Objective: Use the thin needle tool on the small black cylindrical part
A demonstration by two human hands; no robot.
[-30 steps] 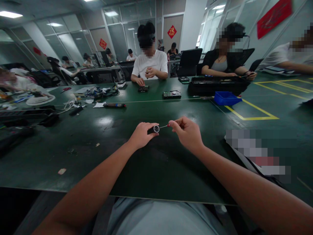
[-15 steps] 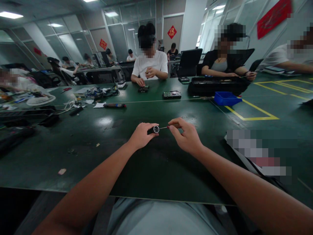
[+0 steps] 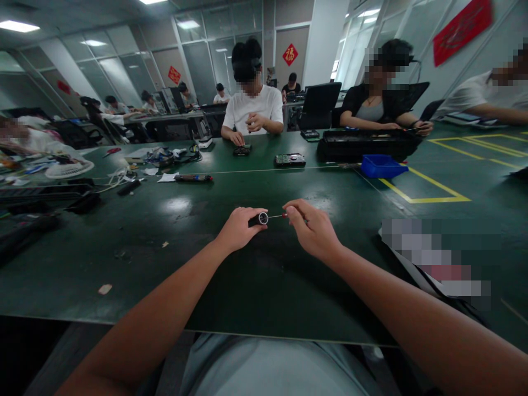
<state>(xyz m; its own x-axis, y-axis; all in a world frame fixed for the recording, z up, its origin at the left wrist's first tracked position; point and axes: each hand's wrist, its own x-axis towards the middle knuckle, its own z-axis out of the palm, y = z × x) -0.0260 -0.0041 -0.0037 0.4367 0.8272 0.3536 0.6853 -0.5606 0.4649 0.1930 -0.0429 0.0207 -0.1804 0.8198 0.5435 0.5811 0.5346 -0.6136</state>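
Note:
My left hand (image 3: 239, 228) is closed around a short black cylinder (image 3: 254, 220) with a silver ring at its open end, which faces me and to the right. It looks like a flashlight body, though most of it is hidden in the palm. In my right hand (image 3: 311, 223), thumb and fingers pinch the red handle of a thin screwdriver (image 3: 277, 216). The metal shaft points left, and its tip meets the ringed end of the cylinder; whether it goes inside I cannot tell. Both hands are above the green table (image 3: 247, 286).
Across the table a person (image 3: 252, 107) handles a small device. A hard drive (image 3: 290, 159), a blue bin (image 3: 381, 166) and a long black case (image 3: 367, 146) lie beyond my hands. Cables (image 3: 165, 156) and a screwdriver-like tool (image 3: 193, 177) are at left; a blurred-out packet (image 3: 433, 264) is at right.
My right thumb and fingers have shifted slightly on the screwdriver handle. My left hand and the black cylinder stay in place.

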